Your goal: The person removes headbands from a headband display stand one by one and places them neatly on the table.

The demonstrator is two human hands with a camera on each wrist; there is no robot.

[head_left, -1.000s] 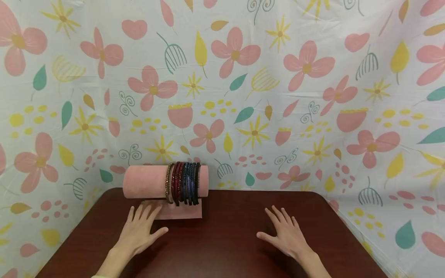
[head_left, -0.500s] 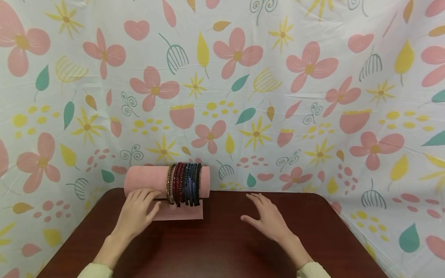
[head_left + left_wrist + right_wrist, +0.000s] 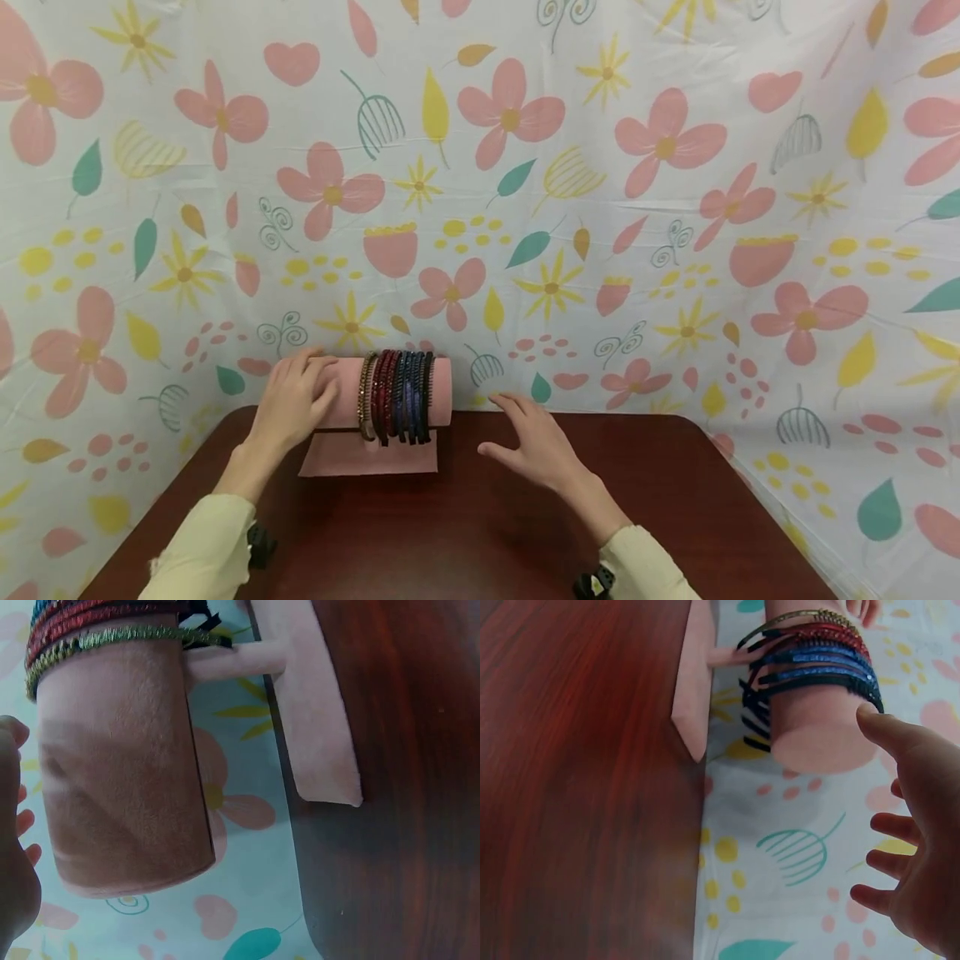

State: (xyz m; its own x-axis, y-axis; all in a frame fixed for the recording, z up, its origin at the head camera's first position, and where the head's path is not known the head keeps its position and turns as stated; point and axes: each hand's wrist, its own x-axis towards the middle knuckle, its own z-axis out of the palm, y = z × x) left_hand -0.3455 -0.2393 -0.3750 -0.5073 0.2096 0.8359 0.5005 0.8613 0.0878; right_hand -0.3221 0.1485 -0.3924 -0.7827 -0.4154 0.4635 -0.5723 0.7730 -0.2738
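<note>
Encircling the roll point(image 3: 127, 772) of a pink stand point(image 3: 367, 458), headbands point(image 3: 396, 398) sit toward the far left of the table point(image 3: 442, 533). The left hand point(image 3: 291, 398) is spread beside the roll, contact unclear; the right hand point(image 3: 536, 446), wide and holding nothing, is apart from its right end.

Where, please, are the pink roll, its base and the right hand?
Pink roll point(image 3: 124, 772), left wrist view: bare side.
Base point(image 3: 367, 458), head view: flat top.
Right hand point(image 3: 538, 446), head view: back of hand.
</note>
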